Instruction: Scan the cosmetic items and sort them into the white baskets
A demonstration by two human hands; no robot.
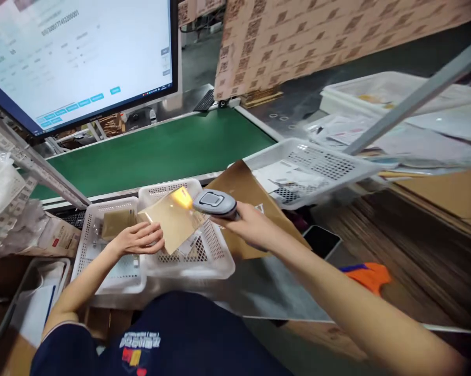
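Right hand (251,222): wrapped around an oval-headed grey plastic handheld scanner (215,202), pointed left at the packet.
Left hand (141,239): grasping the left edge of a flat, glossy tan packet (175,223); fingers nearly straight across the edge, thumb hidden.
Packet position: tilted, above a white perforated plastic basket (223,265), just in front of the scanner head.
Light: bright yellow-orange patch (181,197) at the packet's upper corner.
Left neighbour: second white perforated plastic basket (136,284), with a square brown packet (117,224) inside.
Right of basket: large brown paper envelope (243,180), partly under the right hand; near it, a black-screened phone (321,241) and, farther right, a blurred orange item (371,277).
Beyond baskets: flat green conveyor belt (168,149).
Upper left: black-framed monitor (82,57), lit; text mostly too blurred to read.
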